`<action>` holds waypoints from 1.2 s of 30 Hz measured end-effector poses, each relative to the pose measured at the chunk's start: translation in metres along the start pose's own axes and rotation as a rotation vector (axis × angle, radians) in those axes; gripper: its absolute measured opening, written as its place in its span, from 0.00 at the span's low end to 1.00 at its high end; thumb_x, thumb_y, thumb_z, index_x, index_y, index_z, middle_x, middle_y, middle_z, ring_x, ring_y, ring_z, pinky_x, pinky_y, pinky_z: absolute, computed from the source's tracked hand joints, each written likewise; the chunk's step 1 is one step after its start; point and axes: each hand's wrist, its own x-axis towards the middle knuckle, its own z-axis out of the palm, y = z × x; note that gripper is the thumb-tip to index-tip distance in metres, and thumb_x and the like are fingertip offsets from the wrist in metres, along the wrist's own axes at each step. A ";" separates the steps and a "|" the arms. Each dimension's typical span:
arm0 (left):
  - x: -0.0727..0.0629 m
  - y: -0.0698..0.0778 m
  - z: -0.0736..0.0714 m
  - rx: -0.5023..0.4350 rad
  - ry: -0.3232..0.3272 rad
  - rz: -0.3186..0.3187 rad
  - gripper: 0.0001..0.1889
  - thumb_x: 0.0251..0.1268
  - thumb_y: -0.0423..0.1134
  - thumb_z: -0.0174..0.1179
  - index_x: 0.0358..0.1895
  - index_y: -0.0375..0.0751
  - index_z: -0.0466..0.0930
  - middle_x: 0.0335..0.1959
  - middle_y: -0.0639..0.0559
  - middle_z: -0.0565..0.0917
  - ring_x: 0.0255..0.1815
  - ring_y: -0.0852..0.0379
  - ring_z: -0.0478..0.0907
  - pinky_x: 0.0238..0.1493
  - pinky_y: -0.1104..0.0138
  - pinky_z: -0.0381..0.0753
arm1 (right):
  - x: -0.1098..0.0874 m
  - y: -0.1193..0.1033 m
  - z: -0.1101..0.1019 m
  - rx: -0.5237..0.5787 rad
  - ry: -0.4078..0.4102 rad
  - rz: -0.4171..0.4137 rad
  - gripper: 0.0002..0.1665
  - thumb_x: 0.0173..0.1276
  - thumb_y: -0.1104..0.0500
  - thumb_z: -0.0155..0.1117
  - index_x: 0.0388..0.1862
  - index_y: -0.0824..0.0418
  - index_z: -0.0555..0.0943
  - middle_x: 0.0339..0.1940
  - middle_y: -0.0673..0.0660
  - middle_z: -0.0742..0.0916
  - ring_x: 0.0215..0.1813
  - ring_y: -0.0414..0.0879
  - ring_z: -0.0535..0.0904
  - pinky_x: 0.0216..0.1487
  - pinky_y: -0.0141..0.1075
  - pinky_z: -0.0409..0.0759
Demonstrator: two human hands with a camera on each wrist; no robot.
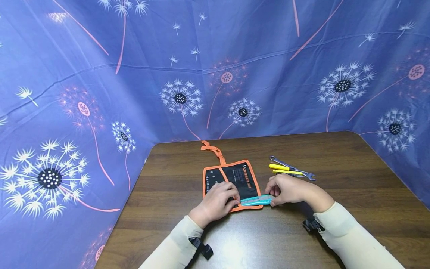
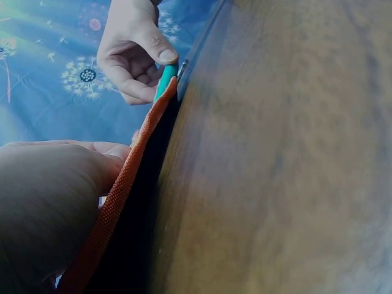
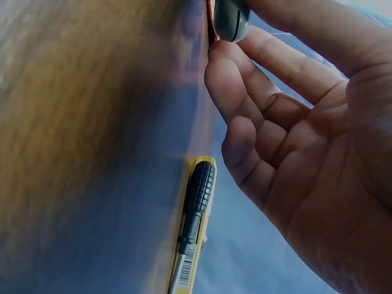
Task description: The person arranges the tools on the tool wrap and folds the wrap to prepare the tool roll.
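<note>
Utility knife (image 1: 256,200), slim, round-ended, turquoise

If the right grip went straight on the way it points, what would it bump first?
Probably the orange-edged black pouch, since the right grip points that way, pinching the turquoise tool. Height is unclear, so it might pass over.

We have one left hand (image 1: 218,198) and one right hand (image 1: 289,189) at one table (image 1: 181,168).
We count one pouch (image 1: 238,181), one knife (image 1: 256,200), one wrench (image 1: 309,176) and one screwdriver (image 3: 201,190); the number of yellow tools (image 1: 279,167) we cannot tell.
</note>
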 end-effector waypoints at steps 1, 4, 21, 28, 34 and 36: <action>0.000 0.000 0.000 0.000 -0.002 -0.003 0.05 0.72 0.44 0.69 0.37 0.60 0.83 0.44 0.68 0.76 0.50 0.65 0.75 0.45 0.66 0.72 | 0.000 0.000 0.000 -0.002 -0.003 -0.002 0.15 0.56 0.60 0.85 0.40 0.52 0.88 0.34 0.48 0.83 0.35 0.41 0.80 0.35 0.34 0.80; 0.000 -0.001 0.002 0.000 -0.005 -0.008 0.05 0.72 0.44 0.69 0.37 0.61 0.83 0.43 0.68 0.76 0.51 0.66 0.75 0.46 0.65 0.73 | 0.001 0.000 0.001 -0.008 -0.006 -0.012 0.14 0.56 0.61 0.85 0.39 0.51 0.88 0.33 0.48 0.83 0.32 0.39 0.79 0.33 0.33 0.80; -0.001 0.000 0.003 0.009 0.000 0.007 0.05 0.73 0.46 0.68 0.37 0.61 0.83 0.43 0.69 0.75 0.49 0.66 0.75 0.44 0.66 0.72 | 0.002 -0.008 0.010 -0.007 0.005 -0.030 0.11 0.58 0.62 0.83 0.37 0.51 0.89 0.33 0.51 0.83 0.30 0.38 0.79 0.30 0.33 0.79; -0.001 0.000 0.002 0.010 0.004 0.014 0.05 0.73 0.45 0.69 0.37 0.61 0.83 0.43 0.69 0.76 0.49 0.66 0.75 0.44 0.67 0.72 | 0.005 -0.009 0.013 -0.010 0.022 -0.065 0.12 0.57 0.62 0.84 0.38 0.52 0.89 0.32 0.50 0.82 0.30 0.37 0.79 0.31 0.32 0.80; 0.000 0.001 0.001 0.016 0.006 0.009 0.05 0.72 0.45 0.69 0.37 0.61 0.83 0.43 0.69 0.76 0.50 0.66 0.76 0.44 0.67 0.72 | 0.010 -0.010 0.016 -0.002 0.027 -0.066 0.13 0.57 0.62 0.84 0.40 0.54 0.89 0.33 0.50 0.82 0.30 0.37 0.79 0.31 0.32 0.80; 0.000 0.000 0.001 0.017 0.005 0.008 0.05 0.72 0.45 0.69 0.37 0.61 0.83 0.43 0.69 0.76 0.50 0.66 0.76 0.44 0.67 0.72 | 0.011 -0.011 0.017 -0.001 0.025 -0.062 0.13 0.57 0.62 0.84 0.40 0.55 0.89 0.33 0.50 0.82 0.30 0.37 0.79 0.31 0.33 0.80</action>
